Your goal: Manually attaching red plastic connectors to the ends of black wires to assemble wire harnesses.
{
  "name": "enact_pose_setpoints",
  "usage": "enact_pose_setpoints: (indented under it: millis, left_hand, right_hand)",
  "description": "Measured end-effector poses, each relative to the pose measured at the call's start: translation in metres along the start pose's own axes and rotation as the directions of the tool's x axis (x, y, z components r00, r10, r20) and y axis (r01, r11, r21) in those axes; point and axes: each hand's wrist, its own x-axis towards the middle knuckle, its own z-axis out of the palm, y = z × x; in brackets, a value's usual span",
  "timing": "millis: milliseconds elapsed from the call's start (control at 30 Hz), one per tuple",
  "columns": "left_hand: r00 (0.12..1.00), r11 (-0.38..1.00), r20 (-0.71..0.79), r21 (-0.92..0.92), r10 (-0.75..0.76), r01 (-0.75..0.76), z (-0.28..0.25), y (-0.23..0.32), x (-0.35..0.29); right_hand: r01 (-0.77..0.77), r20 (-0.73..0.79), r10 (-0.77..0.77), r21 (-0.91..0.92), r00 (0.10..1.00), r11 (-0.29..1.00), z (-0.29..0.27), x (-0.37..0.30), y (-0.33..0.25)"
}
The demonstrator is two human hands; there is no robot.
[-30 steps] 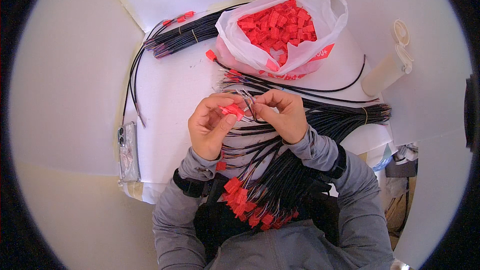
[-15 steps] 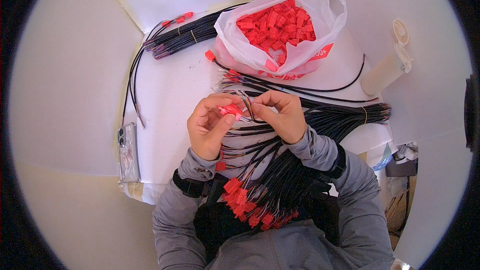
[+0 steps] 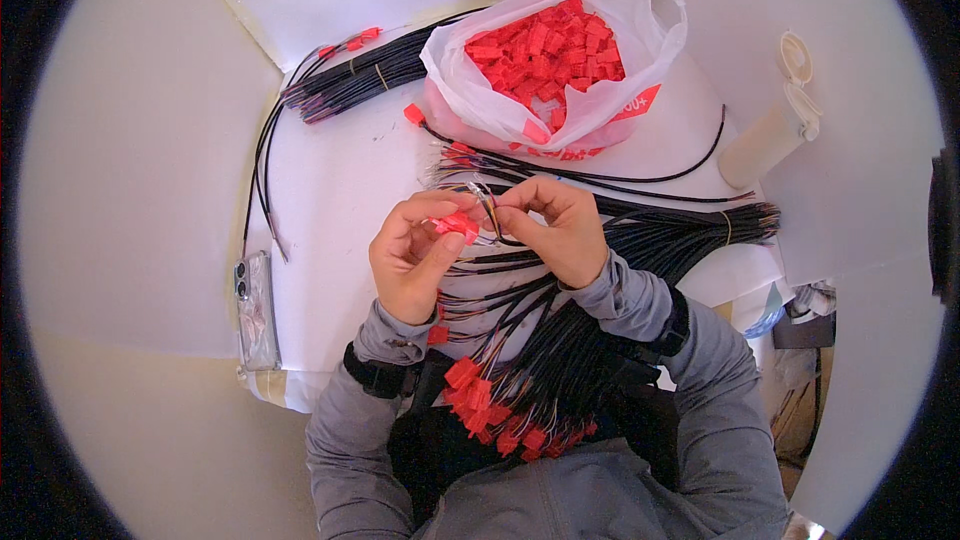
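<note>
Between thumb and fingers, my left hand (image 3: pixel 412 248) holds a red plastic connector housing (image 3: pixel 457 227). My right hand (image 3: pixel 562 228) pinches the thin coloured wires of a black cable (image 3: pixel 487 204), whose metal-tipped ends point up and away, close to the housing. Some wire seems to run at the housing, but whether it sits inside is too small to tell. Under both hands spreads a fan of black cables (image 3: pixel 590 325). Many cable ends near my lap carry red connector housings (image 3: pixel 470 390).
A white plastic bag (image 3: pixel 455 105) full of red housings (image 3: pixel 545 50) stands at the back. Left of it lies a tied bundle of black cables (image 3: pixel 350 85). A phone (image 3: pixel 258 310) lies at the left table edge, and a beige lidded container (image 3: pixel 765 145) stands at the right.
The whole view has shifted slightly. Both hands keep their grips, and the wires and red housing stay close together with almost no movement between them.
</note>
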Motion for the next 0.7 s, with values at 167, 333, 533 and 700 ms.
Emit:
enact_pose_setpoints:
  millis: [167,333,533,700]
  left_hand:
    - [1.000,1.000,0.000,-0.003,0.009,-0.009,0.0002,-0.0004,0.0005]
    - [0.999,0.999,0.017,0.008,0.034,-0.034,0.0009,0.0006,0.0017]
    - [1.000,0.998,-0.013,0.058,0.011,-0.011,0.0016,0.0008,0.0005]
    - [1.000,0.999,-0.006,0.052,0.017,-0.016,0.0020,0.0002,0.0008]
  right_hand:
    - [-0.010,-0.006,0.010,0.039,1.000,0.999,0.0005,-0.0006,-0.0017]
    - [-0.039,-0.003,0.040,0.047,0.999,0.998,-0.0004,-0.0010,-0.0020]
    - [-0.042,0.001,0.042,0.043,0.999,0.998,-0.0002,-0.0010,-0.0029]
    - [-0.027,0.004,0.027,0.028,1.000,0.999,-0.0009,-0.0010,-0.0028]
